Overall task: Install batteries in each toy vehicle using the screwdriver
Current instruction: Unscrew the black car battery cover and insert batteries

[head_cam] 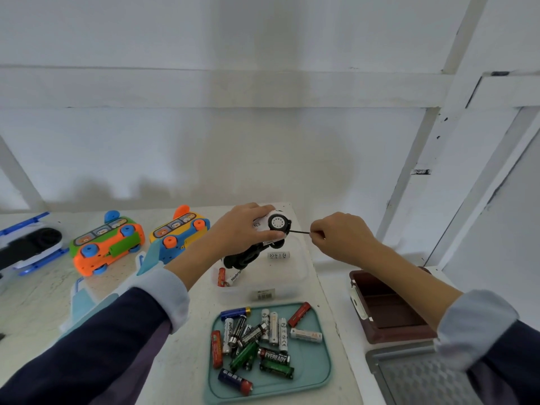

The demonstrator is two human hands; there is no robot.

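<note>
My left hand (245,229) grips a small white and black toy car (273,226), held tilted on its side above a clear plastic tub (292,283). My right hand (340,236) pinches a thin black screwdriver (299,232) whose tip reaches the car's underside beside a wheel. The handle is hidden inside my fist. An orange and green toy bus (106,245) and a yellow and blue toy bus (179,232) lie on the table to the left. A teal tray (317,372) near me holds several loose batteries (257,343).
The clear tub holds a few batteries. A blue and white toy vehicle (29,244) lies at the far left. A brown open box (388,308) and a grey textured lid (420,381) sit at the right. A white wall and shelf frame stand behind the table.
</note>
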